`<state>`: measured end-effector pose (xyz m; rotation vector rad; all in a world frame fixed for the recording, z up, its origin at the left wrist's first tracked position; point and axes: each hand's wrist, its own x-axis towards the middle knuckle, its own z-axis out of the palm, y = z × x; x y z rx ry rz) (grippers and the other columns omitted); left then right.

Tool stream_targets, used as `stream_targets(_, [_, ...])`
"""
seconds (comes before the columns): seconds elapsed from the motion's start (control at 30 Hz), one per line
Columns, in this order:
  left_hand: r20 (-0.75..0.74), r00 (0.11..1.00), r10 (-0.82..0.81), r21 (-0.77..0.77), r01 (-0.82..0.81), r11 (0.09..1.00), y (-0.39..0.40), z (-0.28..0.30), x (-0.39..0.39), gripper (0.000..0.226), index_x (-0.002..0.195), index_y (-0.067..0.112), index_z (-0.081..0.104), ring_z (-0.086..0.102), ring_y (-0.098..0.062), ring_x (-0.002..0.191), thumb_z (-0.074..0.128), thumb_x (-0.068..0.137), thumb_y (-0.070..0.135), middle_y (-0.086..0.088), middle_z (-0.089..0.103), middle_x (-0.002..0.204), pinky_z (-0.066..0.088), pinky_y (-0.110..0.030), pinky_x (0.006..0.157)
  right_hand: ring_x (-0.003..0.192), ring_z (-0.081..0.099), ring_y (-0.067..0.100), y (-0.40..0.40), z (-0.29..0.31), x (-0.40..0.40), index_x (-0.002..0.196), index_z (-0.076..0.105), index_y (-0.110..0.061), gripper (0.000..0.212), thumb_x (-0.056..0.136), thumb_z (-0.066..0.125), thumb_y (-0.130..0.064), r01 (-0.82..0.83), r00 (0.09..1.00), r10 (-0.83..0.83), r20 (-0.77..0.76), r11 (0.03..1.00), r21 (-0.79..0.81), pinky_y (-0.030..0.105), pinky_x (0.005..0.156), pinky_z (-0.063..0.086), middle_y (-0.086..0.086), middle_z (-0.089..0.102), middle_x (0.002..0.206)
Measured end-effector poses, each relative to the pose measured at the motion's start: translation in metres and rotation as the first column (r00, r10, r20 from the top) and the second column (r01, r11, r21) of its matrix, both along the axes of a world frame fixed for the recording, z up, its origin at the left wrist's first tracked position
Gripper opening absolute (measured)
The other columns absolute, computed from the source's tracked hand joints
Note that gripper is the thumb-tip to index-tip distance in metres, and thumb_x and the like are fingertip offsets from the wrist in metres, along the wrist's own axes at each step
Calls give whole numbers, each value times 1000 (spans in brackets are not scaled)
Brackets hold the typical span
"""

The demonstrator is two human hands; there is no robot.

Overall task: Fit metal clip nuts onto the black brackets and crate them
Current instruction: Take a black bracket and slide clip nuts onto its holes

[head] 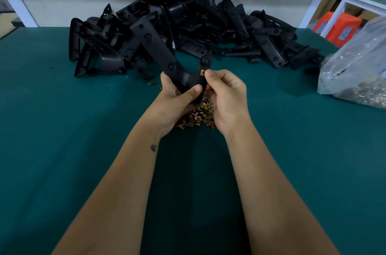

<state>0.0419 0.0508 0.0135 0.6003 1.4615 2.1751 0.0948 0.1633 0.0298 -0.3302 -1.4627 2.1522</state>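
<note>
Centrally, above the loose clip-nut heap (196, 118) on the tabletop (62, 108), the left hand (177, 96) grips the black bracket (167, 54) steady while the right hand (225, 96) pinches a clip nut (202, 72) against its short arm for seating.

Plastic bag (359, 62) cut off — right edge.

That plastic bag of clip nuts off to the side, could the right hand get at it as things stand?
Probably, but not at once. The right hand is pinching a clip nut against the black bracket. The green table between it and the plastic bag lies bare, so nothing blocks the way.
</note>
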Motion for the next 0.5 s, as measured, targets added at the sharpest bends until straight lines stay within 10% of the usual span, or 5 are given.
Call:
stream_targets(0.37, [69, 989, 134, 158, -143, 977, -6, 5, -5, 43, 126, 23, 43, 70, -12, 99, 63, 93, 4, 4, 69, 112, 56, -28, 76, 71, 59, 13, 3, -4, 1, 80, 71, -12, 21, 94, 56, -9, 176, 982, -184, 36, 972, 158, 24, 65, 50, 2, 67, 74])
stream_targets(0.5, [182, 962, 202, 249, -243, 937, -20, 6, -16, 41, 125, 20, 42, 69, -11, 88, 62, 93, 5, -4, 57, 121, 55, -27, 76, 74, 59, 1, 19, -10, 5, 87, 70, -24, 16, 93, 58, -17, 196, 908, -381, 174, 755, 626, 19, 68, 47, -12, 67, 82])
